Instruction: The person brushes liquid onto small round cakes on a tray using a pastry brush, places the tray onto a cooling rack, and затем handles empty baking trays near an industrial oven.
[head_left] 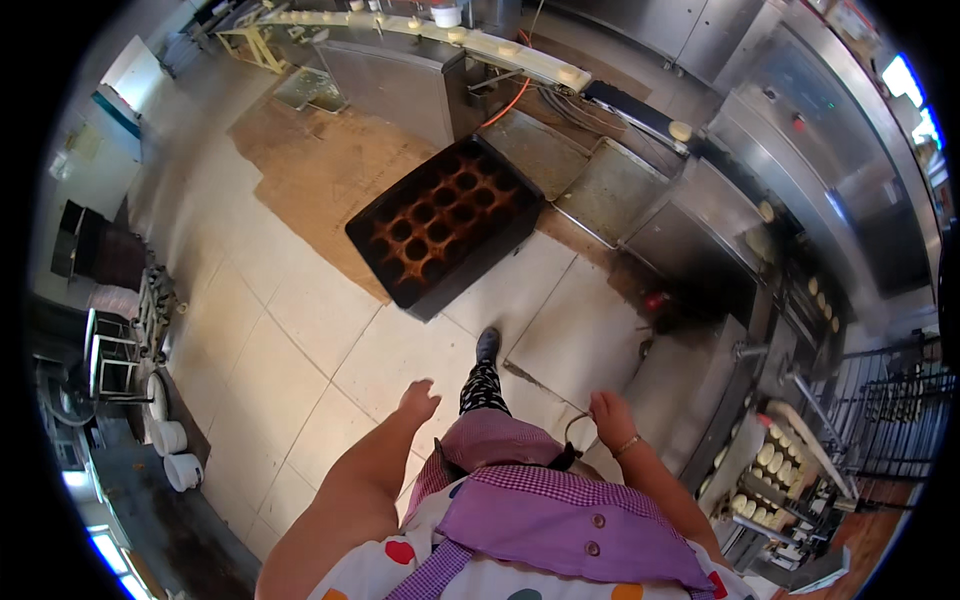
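Observation:
My left hand [421, 398] hangs over the floor tiles with nothing visible in it, its fingers loosely apart. Closed around a thin curved loop [570, 428], my right hand [611, 420] is at my right side, a bracelet on its wrist. What the loop belongs to is hidden by my apron [560, 515]. Ahead on the floor stands a tall dark stack of baking pans [437, 212] with round cups, browned between the cups. Both hands are apart from the pans. One boot [488, 345] is stretched forward toward the stack.
Brown cardboard [310, 185] lies left of and behind the pans. A conveyor [500, 48] carrying pale dough pieces curves along the back. Metal trays [612, 190] sit right of the pans. Machinery with dough rounds [770, 460] stands at the right. White buckets [183, 471] stand at the left.

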